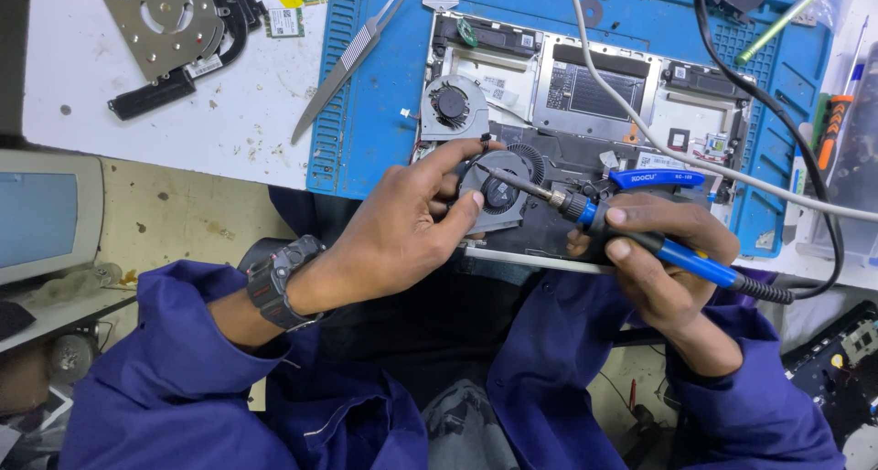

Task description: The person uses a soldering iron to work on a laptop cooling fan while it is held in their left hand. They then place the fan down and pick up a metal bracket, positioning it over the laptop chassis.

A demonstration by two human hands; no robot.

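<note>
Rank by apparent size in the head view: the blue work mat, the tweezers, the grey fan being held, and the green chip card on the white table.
1. Blue work mat, largest by far.
2. Tweezers, long but thin.
3. Grey fan in the left hand; part hidden, so its rank against the tweezers is unsure.
4. Green chip card, smallest.

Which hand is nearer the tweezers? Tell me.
Left. The left hand grips a fan below and right of the tweezers; the right hand, holding the soldering iron, is farther right.
</note>
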